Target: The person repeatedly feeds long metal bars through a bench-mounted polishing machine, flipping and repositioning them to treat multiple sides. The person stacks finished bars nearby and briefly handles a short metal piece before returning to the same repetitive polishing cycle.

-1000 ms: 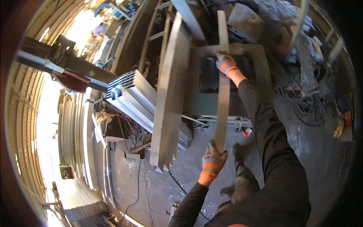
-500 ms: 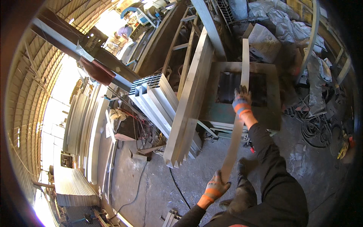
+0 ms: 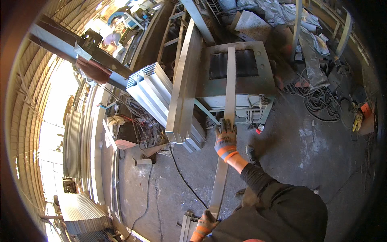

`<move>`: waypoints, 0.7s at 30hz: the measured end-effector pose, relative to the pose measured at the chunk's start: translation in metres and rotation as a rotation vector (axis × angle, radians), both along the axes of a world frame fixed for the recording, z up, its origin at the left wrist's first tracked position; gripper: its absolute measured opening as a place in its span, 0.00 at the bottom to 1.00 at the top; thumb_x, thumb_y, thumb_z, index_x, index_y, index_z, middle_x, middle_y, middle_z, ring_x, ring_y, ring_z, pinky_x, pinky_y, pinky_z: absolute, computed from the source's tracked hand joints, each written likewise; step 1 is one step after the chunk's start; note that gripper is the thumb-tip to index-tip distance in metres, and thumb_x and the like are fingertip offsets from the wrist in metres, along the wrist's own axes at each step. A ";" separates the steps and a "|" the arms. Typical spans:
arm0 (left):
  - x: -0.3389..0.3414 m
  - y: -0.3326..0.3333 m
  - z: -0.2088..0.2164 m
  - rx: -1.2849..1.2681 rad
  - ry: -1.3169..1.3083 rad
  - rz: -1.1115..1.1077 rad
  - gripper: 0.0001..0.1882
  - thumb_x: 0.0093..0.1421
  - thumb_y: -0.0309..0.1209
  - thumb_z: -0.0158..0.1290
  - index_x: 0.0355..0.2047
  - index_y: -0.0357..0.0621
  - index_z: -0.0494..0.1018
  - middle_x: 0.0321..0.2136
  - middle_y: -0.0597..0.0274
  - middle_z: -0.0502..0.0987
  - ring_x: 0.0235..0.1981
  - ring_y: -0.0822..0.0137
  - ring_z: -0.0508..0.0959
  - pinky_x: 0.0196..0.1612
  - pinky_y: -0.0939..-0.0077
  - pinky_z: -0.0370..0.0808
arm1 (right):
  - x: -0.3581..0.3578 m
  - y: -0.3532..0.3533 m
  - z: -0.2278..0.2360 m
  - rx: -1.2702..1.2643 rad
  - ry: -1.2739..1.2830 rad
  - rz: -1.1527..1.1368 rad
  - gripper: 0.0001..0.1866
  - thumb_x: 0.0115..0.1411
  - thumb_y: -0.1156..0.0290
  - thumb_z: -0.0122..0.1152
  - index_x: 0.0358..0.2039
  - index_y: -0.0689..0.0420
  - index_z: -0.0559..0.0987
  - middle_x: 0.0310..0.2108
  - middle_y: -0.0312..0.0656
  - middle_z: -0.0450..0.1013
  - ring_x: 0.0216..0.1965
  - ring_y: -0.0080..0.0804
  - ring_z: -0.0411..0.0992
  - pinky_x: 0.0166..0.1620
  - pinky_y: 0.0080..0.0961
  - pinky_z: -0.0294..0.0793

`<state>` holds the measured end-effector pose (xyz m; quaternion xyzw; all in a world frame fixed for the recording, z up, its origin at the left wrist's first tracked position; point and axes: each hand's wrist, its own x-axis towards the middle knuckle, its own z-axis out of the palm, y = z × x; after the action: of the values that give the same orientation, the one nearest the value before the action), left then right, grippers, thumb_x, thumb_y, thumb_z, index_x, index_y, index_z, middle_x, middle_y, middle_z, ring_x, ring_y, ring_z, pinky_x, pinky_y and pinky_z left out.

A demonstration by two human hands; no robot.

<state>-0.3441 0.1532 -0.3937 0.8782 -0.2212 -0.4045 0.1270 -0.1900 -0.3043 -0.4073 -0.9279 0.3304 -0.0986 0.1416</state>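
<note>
A long flat metal strip (image 3: pixel 230 90) slants from me toward the green-grey machine (image 3: pixel 242 86), its far end in front of the machine's dark panel. I cannot tell whether that end touches the machine. My left hand (image 3: pixel 206 224), in a grey and orange glove, is closed around the strip's near end at the lower edge. Farther along, my right hand (image 3: pixel 226 139) lies palm down across the strip with its fingers stretched out and apart. Its palm covers part of the metal.
Left of the machine, a bundle of metal profiles (image 3: pixel 181 97) juts toward me beside stacked silvery channels (image 3: pixel 151 92). A black cable (image 3: pixel 177 165) crosses the floor. Coiled hoses (image 3: pixel 322 105) lie at the right. Short profiles (image 3: pixel 188 226) sit near my left hand. Another person (image 3: pixel 113 38) is far off.
The strip has come back toward me and to the left, both hands with it. My right hand has left the area over the machine's dark panel and sits nearer to me.
</note>
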 end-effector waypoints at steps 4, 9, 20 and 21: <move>0.005 0.039 0.001 -0.112 0.041 -0.014 0.61 0.50 0.50 0.82 0.72 0.32 0.58 0.63 0.34 0.78 0.62 0.39 0.82 0.63 0.51 0.80 | -0.021 0.022 0.012 0.098 -0.023 0.022 0.33 0.66 0.65 0.58 0.74 0.47 0.78 0.84 0.59 0.53 0.84 0.63 0.48 0.80 0.70 0.46; 0.071 -0.053 0.024 -0.165 0.317 0.089 0.55 0.48 0.46 0.84 0.66 0.29 0.64 0.57 0.43 0.81 0.57 0.52 0.83 0.60 0.59 0.81 | 0.007 -0.077 -0.023 0.391 -0.886 0.088 0.33 0.66 0.77 0.60 0.73 0.48 0.79 0.85 0.53 0.53 0.86 0.57 0.46 0.84 0.52 0.49; 0.237 -0.484 0.004 -0.371 -0.222 -0.019 0.53 0.60 0.47 0.70 0.75 0.35 0.55 0.58 0.29 0.80 0.57 0.30 0.83 0.59 0.44 0.82 | 0.270 -0.479 -0.077 -0.183 0.015 -0.071 0.33 0.76 0.50 0.49 0.75 0.51 0.75 0.78 0.50 0.67 0.80 0.56 0.61 0.80 0.54 0.58; 0.250 -0.513 0.001 -0.364 -0.212 0.006 0.52 0.60 0.46 0.71 0.75 0.37 0.56 0.58 0.30 0.80 0.56 0.30 0.82 0.59 0.43 0.82 | 0.292 -0.509 -0.081 -0.179 0.094 -0.070 0.33 0.77 0.50 0.45 0.77 0.51 0.72 0.80 0.47 0.65 0.80 0.56 0.61 0.79 0.54 0.59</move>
<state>-0.0939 -0.3600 -0.3925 0.8792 -0.3000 -0.2626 0.2609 0.1025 -0.8129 -0.4886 -0.9284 0.3586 -0.0891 0.0391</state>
